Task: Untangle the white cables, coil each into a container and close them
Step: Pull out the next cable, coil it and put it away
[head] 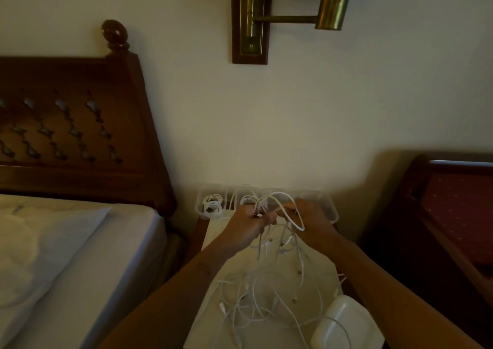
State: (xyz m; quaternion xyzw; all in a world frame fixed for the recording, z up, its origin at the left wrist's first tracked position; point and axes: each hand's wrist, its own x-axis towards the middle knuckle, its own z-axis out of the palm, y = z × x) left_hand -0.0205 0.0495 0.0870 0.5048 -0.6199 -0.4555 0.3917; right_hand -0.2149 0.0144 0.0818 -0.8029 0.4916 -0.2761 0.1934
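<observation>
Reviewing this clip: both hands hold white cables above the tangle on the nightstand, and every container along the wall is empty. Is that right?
Not quite. The head view shows the leftmost container holding a coiled cable, so they are not all empty. The rest stands: the left hand and right hand hold white cables above the tangle.

A carved headboard (66, 124) stands left, brass wall lamp (330, 4) above
</observation>
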